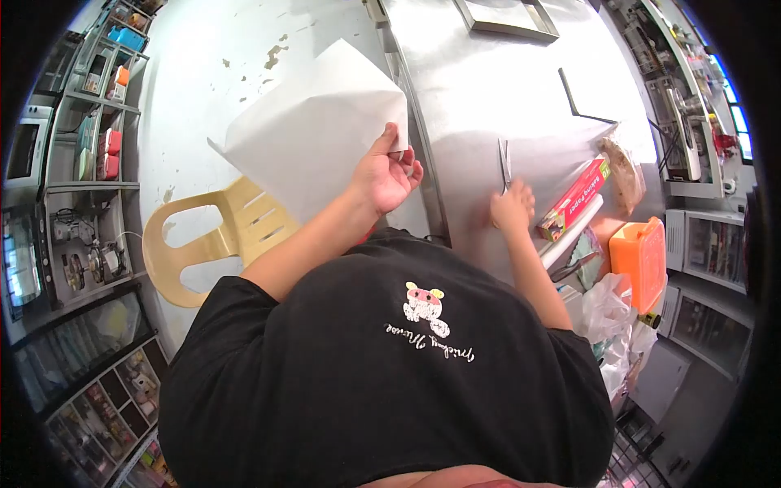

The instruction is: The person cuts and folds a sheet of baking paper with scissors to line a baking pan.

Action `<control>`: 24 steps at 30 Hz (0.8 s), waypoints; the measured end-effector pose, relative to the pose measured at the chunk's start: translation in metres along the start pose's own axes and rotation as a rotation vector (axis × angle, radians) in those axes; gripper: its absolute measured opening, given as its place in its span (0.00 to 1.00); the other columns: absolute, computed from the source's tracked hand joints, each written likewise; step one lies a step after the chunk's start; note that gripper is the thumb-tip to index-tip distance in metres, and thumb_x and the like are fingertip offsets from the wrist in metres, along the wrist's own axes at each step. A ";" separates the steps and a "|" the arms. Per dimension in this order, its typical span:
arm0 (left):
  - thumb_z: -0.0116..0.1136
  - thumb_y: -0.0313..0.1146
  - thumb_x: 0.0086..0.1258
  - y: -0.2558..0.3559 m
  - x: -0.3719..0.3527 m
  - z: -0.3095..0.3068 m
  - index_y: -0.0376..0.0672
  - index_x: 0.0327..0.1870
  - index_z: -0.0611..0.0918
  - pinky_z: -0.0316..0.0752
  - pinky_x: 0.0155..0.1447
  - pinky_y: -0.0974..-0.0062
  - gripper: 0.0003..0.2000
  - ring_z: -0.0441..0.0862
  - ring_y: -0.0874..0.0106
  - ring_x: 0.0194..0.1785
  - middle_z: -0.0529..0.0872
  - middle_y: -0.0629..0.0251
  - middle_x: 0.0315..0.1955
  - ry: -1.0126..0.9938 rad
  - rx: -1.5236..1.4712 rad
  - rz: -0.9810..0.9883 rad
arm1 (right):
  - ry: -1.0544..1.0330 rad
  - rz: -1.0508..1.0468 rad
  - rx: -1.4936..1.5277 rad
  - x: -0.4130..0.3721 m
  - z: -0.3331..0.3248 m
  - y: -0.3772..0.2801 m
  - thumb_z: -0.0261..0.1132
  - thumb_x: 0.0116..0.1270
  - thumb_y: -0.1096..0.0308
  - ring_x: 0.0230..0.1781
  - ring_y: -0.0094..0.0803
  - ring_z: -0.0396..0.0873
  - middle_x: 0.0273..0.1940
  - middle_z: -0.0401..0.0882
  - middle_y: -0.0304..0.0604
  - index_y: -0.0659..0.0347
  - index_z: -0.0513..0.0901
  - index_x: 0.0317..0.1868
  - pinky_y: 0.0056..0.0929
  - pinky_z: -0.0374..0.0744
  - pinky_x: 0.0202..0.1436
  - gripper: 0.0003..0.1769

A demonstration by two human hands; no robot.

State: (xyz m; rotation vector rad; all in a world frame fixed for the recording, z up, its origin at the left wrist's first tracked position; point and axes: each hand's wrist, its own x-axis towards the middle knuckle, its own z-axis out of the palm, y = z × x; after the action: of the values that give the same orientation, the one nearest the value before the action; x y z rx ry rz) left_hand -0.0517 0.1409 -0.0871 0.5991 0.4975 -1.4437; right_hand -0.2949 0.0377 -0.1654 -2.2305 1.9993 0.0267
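A large white sheet of paper (313, 134) hangs over the left side of the table, its corner pinched between the thumb and fingers of my left hand (389, 175). On the metal table (464, 106), my right hand (512, 207) has its fingers closed around the handle end of the scissors (504, 163). The scissor blades point away from me and lie close together; my fingers cover the handles. Just right of that hand is a red and green baking paper box (576, 199), with a white roll (569, 236) beside it.
A metal frame (512, 31) and a black angled strip (576, 110) lie farther back on the table. At the right are a plastic bag with brown contents (625, 175), an orange container (639, 256) and white plastic bags (614, 313). A beige chair (224, 232) stands left.
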 end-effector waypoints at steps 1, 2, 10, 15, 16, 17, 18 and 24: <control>0.62 0.45 0.64 0.000 -0.001 0.001 0.49 0.32 0.79 0.72 0.44 0.69 0.11 0.76 0.77 0.33 0.80 0.75 0.25 0.003 0.000 0.001 | -0.103 0.067 -0.068 -0.006 0.011 0.016 0.57 0.60 0.63 0.53 0.50 0.69 0.51 0.70 0.49 0.58 0.71 0.52 0.47 0.68 0.56 0.20; 0.63 0.45 0.63 0.001 -0.003 0.002 0.49 0.31 0.79 0.72 0.44 0.69 0.11 0.76 0.78 0.33 0.80 0.76 0.25 0.021 0.010 0.016 | -0.106 0.065 -0.066 -0.015 0.018 0.029 0.57 0.60 0.63 0.53 0.50 0.69 0.51 0.70 0.49 0.58 0.71 0.52 0.47 0.68 0.56 0.20; 0.64 0.47 0.62 0.021 0.007 0.000 0.57 0.35 0.79 0.67 0.45 0.70 0.09 0.72 0.79 0.38 0.77 0.83 0.29 0.066 0.075 0.030 | 0.141 -0.064 0.219 -0.024 0.029 0.061 0.64 0.56 0.61 0.53 0.48 0.70 0.51 0.71 0.52 0.62 0.71 0.50 0.43 0.71 0.53 0.23; 0.62 0.49 0.63 0.045 0.016 0.008 0.52 0.37 0.79 0.69 0.44 0.71 0.12 0.75 0.79 0.38 0.78 0.79 0.30 0.061 0.080 0.056 | 0.013 -0.022 -0.087 -0.001 0.011 0.046 0.65 0.54 0.67 0.38 0.51 0.80 0.36 0.81 0.50 0.63 0.78 0.42 0.45 0.77 0.46 0.15; 0.62 0.49 0.63 0.051 0.019 0.009 0.52 0.37 0.79 0.69 0.44 0.71 0.12 0.75 0.79 0.38 0.78 0.79 0.30 0.059 0.076 0.055 | 0.014 -0.023 -0.091 0.005 0.011 0.046 0.65 0.54 0.67 0.38 0.51 0.80 0.36 0.81 0.50 0.63 0.78 0.42 0.45 0.77 0.46 0.15; 0.61 0.49 0.63 0.058 0.021 0.010 0.52 0.38 0.79 0.69 0.44 0.71 0.12 0.75 0.79 0.38 0.78 0.79 0.31 0.037 0.078 0.055 | -0.041 0.005 -0.037 0.012 0.010 0.044 0.64 0.54 0.68 0.40 0.50 0.80 0.37 0.81 0.51 0.63 0.78 0.43 0.44 0.77 0.46 0.15; 0.61 0.49 0.64 0.066 0.025 0.011 0.53 0.39 0.79 0.69 0.44 0.71 0.12 0.75 0.79 0.38 0.78 0.79 0.32 0.012 0.079 0.057 | -0.094 0.030 0.018 0.020 0.009 0.039 0.63 0.55 0.68 0.42 0.48 0.80 0.37 0.81 0.52 0.63 0.78 0.43 0.44 0.77 0.47 0.15; 0.61 0.49 0.64 0.107 0.033 0.034 0.55 0.42 0.78 0.69 0.47 0.70 0.12 0.73 0.79 0.41 0.78 0.79 0.36 -0.052 0.143 0.136 | -0.263 -0.210 0.669 0.011 -0.046 -0.073 0.70 0.50 0.71 0.37 0.39 0.79 0.37 0.80 0.49 0.66 0.74 0.44 0.33 0.76 0.44 0.21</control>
State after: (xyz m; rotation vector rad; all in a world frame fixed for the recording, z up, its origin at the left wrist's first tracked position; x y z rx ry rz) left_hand 0.0562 0.0971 -0.0736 0.6937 0.3083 -1.3689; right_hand -0.2253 0.0290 -0.1138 -1.8603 1.3600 -0.3078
